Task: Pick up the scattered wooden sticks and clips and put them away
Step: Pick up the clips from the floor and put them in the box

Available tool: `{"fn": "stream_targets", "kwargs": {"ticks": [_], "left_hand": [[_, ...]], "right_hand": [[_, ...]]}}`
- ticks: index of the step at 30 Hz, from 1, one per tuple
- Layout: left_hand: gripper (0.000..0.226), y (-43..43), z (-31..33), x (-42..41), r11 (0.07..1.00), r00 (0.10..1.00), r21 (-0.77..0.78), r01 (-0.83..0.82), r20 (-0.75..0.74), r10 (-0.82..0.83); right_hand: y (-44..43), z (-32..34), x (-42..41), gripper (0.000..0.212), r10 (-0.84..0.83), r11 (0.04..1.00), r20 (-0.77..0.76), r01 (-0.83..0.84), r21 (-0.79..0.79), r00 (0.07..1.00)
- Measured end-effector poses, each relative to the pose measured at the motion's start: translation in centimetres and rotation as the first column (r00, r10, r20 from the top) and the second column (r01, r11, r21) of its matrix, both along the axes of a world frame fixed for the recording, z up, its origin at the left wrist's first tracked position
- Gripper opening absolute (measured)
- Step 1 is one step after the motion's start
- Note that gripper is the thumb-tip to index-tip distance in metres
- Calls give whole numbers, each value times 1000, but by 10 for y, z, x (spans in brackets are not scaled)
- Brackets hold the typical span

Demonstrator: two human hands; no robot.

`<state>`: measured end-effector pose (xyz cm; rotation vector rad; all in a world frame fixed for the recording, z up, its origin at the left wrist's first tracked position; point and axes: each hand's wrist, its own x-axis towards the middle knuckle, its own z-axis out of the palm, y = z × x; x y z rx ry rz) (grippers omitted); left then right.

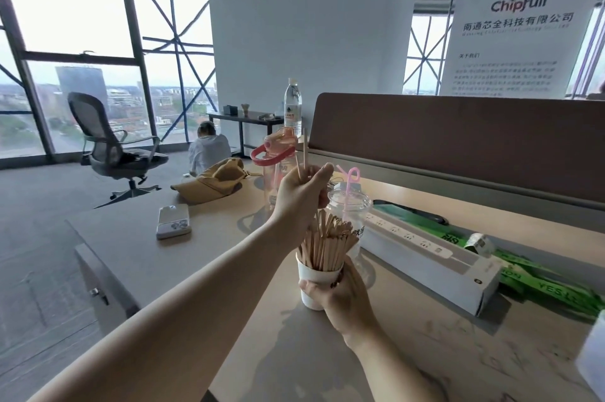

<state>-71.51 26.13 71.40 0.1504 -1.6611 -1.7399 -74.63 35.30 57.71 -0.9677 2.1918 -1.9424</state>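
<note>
The desk (203, 238) carried a long white box (425, 257) at 3 o'clock from the work point. A pink bottle (275, 166) stood at 11 o'clock and a clear plastic cup (350, 205) at 1 o'clock, close behind.

The paper cup (316, 274) stood upright, packed with a fanned bundle of wooden sticks (327, 238). The right hand (343, 300) gripped its wall from 4 o'clock, fingers wrapped round. The left hand (301, 192) hovered at 12 o'clock above it, fingers closed on a few loose sticks (304, 149) that pointed upward. No clips were visible.

Assessed risks:
- With the cup so full, incoming sticks would likely jam against standing ends and lever some out.
- A hard downward push could buckle or tip the light cup.
- The left hand could strike the plastic cup as it lowered.
</note>
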Motion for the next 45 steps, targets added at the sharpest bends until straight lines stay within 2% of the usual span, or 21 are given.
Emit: {"fn": "stream_targets", "kwargs": {"ticks": [4, 9, 11, 13, 15, 17, 19, 23, 26, 27, 29, 31, 32, 34, 35, 36, 38, 40, 41, 43, 45], "left_hand": [[16, 3, 1, -1, 1000, 999, -7, -19, -36, 19], [25, -2, 7, -2, 999, 993, 18, -42, -111, 44], [18, -5, 12, -2, 996, 988, -4, -85, -129, 84], [21, -9, 14, -2, 977, 981, -134, -166, -125, 150], [25, -11, 13, -1, 872, 973, -436, -223, -44, 227], [26, -10, 6, 1, 704, 953, -699, -123, 115, 281], [27, -8, -4, 4, 642, 916, -766, 49, 291, 278], [31, -11, -10, 8, 629, 868, -749, 207, 438, 235], [43, -11, -13, 10, 726, 859, -643, 242, 491, 148], [45, -13, -16, 10, 772, 886, -595, 223, 454, 94], [44, -18, -25, 12, 888, 974, -452, 80, 224, 27], [40, -25, -33, 16, 957, 996, -281, -65, 44, 81], [36, -28, -37, 20, 967, 993, -227, -112, 13, 118], [26, -34, -46, 31, 974, 986, -160, -160, 18, 165], [24, -37, -52, 40, 973, 981, -139, -185, 28, 191], [22, -40, -56, 49, 969, 975, -127, -213, 34, 219], [23, -50, -64, 71, 954, 957, -126, -271, 68, 281], [24, -61, -70, 97, 932, 934, -169, -319, 108, 340], [24, -67, -72, 113, 920, 922, -195, -340, 124, 367], [24, -78, -78, 150, 889, 886, -238, -391, 164, 434], [22, -89, -86, 198, 852, 829, -270, -449, 231, 510]], "right_hand": [[-2, -4, -2, 45, -9, 1000, 56, 10, -10, 998], [-4, -8, -5, 53, -13, 1000, 57, 14, -7, 998], [-4, -7, -5, 52, -13, 1000, 52, 14, -4, 999], [-3, -6, -4, 52, -8, 1000, 42, 8, -1, 999], [-3, -5, -3, 53, -10, 1000, 29, 10, 2, 1000], [-3, -4, -3, 52, -17, 1000, 31, 17, 1, 999], [-1, -3, -3, 48, -22, 1000, 37, 22, 4, 999], [0, -2, -2, 44, -17, 1000, 17, 17, 18, 1000], [-3, -4, -4, 43, -46, 998, -19, 47, 29, 999], [-4, -5, -4, 41, -48, 998, -20, 49, 31, 999], [-8, -6, -5, 41, -62, 997, -17, 63, 35, 998], [-11, -5, -8, 44, -96, 994, -28, 97, 51, 995], [-11, -3, -8, 50, -102, 991, -56, 106, 86, 993], [-10, -4, -8, 76, -80, 983, -120, 98, 153, 990], [-5, -5, -4, 87, -96, 981, -109, 113, 160, 989], [2, -2, 6, 89, -164, 975, -76, 173, 138, 984], [15, 2, 35, 65, -349, 935, -144, 355, 13, 926], [20, 10, 76, 37, -380, 925, -377, 344, -163, 845], [16, 15, 97, 28, -329, 943, -478, 257, -211, 815], [-2, 21, 138, 18, -160, 982, -588, 71, -172, 793], [-26, 29, 178, 13, 33, 996, -560, -71, -46, 828]]}}
